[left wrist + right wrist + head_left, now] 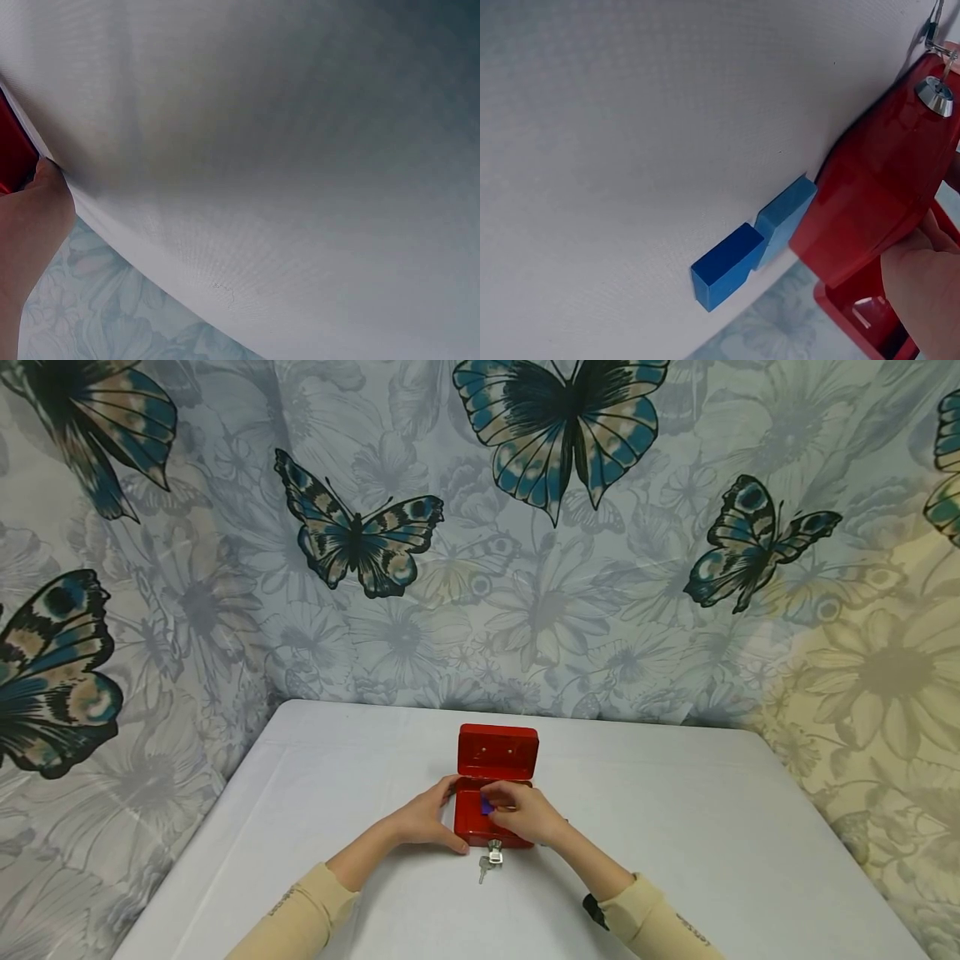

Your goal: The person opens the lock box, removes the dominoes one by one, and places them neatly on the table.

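A red metal cash box stands on the table with its lid raised. My left hand holds the box's left side, thumb at the front corner and fingers toward the back. Over the box's inside, my right hand pinches a small purple-blue block between thumb and fingers, which partly hide it. A lock with keys hangs at the box's front. In the right wrist view, a dark blue block and a lighter blue block stand beside the box.
The white-covered table reaches back to a wall hung with butterfly-patterned cloth. A dark object shows by the right sleeve, its kind unclear.
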### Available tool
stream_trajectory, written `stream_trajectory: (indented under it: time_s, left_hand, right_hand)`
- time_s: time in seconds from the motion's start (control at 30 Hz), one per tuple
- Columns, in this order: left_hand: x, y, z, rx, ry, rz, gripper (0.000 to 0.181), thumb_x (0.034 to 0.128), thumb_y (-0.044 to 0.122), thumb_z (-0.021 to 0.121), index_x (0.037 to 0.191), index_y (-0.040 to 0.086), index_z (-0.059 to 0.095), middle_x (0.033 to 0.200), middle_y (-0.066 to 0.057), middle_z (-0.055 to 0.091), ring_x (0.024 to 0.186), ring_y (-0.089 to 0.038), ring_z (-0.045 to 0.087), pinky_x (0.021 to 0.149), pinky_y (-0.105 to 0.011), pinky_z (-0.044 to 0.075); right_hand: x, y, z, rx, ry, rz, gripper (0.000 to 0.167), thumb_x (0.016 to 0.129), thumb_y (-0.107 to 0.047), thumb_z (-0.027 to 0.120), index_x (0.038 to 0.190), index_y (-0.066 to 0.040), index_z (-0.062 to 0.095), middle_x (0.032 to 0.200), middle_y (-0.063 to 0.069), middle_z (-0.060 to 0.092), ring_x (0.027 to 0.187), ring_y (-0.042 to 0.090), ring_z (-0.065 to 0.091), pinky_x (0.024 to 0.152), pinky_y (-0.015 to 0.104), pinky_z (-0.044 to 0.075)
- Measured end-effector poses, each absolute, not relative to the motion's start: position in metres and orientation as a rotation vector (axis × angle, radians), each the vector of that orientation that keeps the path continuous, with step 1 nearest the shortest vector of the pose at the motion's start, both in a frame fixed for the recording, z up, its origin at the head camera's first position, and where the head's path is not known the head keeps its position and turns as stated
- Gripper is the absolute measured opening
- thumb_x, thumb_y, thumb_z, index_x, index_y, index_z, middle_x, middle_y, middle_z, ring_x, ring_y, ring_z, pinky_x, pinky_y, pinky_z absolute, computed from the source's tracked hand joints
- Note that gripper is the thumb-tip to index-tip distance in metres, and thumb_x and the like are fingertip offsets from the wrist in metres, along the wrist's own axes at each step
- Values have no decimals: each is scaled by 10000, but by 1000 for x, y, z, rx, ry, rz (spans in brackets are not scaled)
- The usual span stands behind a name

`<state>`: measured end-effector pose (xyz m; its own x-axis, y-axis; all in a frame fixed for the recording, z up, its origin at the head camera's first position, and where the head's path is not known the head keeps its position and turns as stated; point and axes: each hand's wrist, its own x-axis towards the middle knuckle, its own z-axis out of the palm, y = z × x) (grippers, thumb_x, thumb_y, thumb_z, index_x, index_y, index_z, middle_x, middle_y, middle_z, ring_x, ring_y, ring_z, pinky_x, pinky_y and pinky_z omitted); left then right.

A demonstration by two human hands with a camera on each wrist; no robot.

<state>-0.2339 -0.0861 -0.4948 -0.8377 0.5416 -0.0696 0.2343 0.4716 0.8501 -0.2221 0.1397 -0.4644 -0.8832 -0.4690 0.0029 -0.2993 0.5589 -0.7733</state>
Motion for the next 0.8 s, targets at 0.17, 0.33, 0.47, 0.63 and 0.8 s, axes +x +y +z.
stream_trajectory:
  time_s: [0.17,0.33,0.47,0.63,0.8]
  left_hand:
    - [-234,-86,-494,649,2407,1292,1030,664,252,898,1477,71,292,1480,-114,405,1367,-297,379,1121,-447,334]
    - [-235,-85,-494,648,2416,1281,1032,664,262,898,1476,68,291,1481,-114,406,1362,-291,385,1120,-444,337]
    - [-235,-86,-495,653,2407,1295,1040,661,251,901,1478,61,285,1484,-122,400,1368,-295,378,1122,-444,331]
    - [-235,-85,-496,659,2379,1333,1045,663,228,902,1485,69,277,1495,-117,388,1387,-298,353,1133,-439,314]
    - [-234,-86,-496,663,2372,1344,1034,661,217,901,1481,76,286,1494,-111,390,1388,-301,348,1133,-450,311]
  right_hand:
    - [-222,139,-464,-662,2560,-1225,392,883,-56,675,1263,1,600,1210,175,641,1104,355,623,910,478,528]
    - [-221,137,-464,-686,2537,-1226,399,889,-69,673,1271,11,593,1228,188,629,1111,358,616,914,472,527]
    - [-221,137,-465,-692,2558,-1236,377,889,-67,670,1252,12,604,1202,182,641,1073,349,631,895,465,540]
    - [-221,138,-465,-635,2640,-1261,325,890,-54,652,1210,-1,631,1130,159,674,1001,315,653,850,452,563]
    - [-220,139,-462,-618,2677,-1236,316,879,-52,650,1185,27,635,1075,163,686,908,254,662,782,395,586]
